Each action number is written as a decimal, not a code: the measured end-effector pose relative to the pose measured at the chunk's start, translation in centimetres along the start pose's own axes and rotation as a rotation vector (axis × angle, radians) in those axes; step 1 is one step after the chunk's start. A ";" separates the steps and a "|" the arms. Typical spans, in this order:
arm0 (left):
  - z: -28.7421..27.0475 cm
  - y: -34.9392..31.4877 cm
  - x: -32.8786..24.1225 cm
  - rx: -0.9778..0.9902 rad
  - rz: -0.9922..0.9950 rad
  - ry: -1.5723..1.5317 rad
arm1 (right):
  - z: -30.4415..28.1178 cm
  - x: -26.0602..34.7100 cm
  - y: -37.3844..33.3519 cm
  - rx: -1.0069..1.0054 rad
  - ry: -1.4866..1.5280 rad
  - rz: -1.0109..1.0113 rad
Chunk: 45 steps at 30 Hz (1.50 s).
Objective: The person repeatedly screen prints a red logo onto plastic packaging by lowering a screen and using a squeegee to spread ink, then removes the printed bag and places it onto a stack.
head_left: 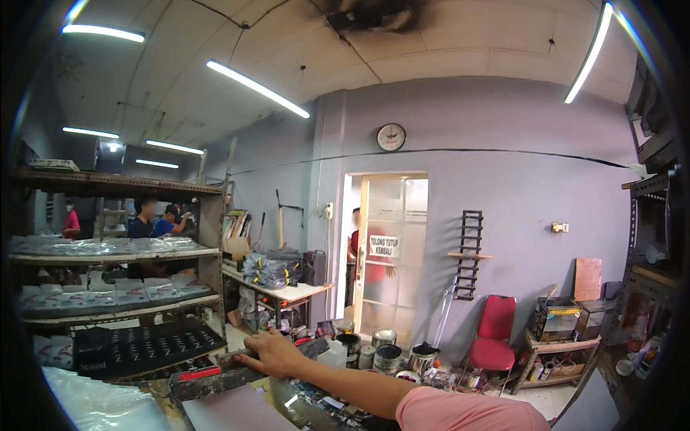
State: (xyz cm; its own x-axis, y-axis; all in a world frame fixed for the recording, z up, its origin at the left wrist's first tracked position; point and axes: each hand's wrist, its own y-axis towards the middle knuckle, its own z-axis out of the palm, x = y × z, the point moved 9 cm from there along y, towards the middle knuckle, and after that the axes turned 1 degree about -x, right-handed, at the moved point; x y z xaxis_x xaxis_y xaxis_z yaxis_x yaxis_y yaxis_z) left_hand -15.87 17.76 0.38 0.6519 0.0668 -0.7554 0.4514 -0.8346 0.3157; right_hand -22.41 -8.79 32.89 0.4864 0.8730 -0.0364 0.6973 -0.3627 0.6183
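Note:
My right hand (274, 355) reaches in from the lower right, with a pink sleeve (460, 411) on the upper arm. Its fingers are curled over a dark, paint-stained bar (215, 368) that runs across a work surface. A red strip (207, 373) lies along the bar's side. Below the bar is a pale flat sheet (233, 409). Nearest the lower left corner is a stack of clear plastic-wrapped sheets (100, 399). My left hand is out of view.
A metal shelf (115, 253) at the left holds wrapped packs and dark printed fabric (151, 341). Paint cans (388, 355) stand on the floor ahead, near a red chair (494, 334). A person (354, 241) stands at the door (394, 287); other people work behind the shelf.

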 end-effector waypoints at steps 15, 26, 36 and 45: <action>18.5 -3.7 23.0 -0.275 0.372 0.589 | -0.5 1.0 0.6 0.003 0.053 -0.017; 3.9 2.8 -0.4 0.013 -0.035 0.095 | -0.7 -0.9 0.5 0.002 0.136 0.024; 3.4 3.3 0.1 0.040 -0.067 0.070 | -0.4 -1.5 0.7 -0.056 0.102 0.010; 2.9 2.7 -0.6 0.012 -0.117 0.034 | -0.7 -1.2 0.5 -0.016 0.181 0.028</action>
State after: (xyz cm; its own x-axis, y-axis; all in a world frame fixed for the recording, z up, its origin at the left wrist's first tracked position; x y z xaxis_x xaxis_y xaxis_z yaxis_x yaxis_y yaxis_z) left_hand -16.74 13.86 0.03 0.6154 0.1824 -0.7668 0.5182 -0.8267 0.2192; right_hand -22.98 -9.82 33.76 0.4017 0.9076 0.1223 0.6755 -0.3838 0.6295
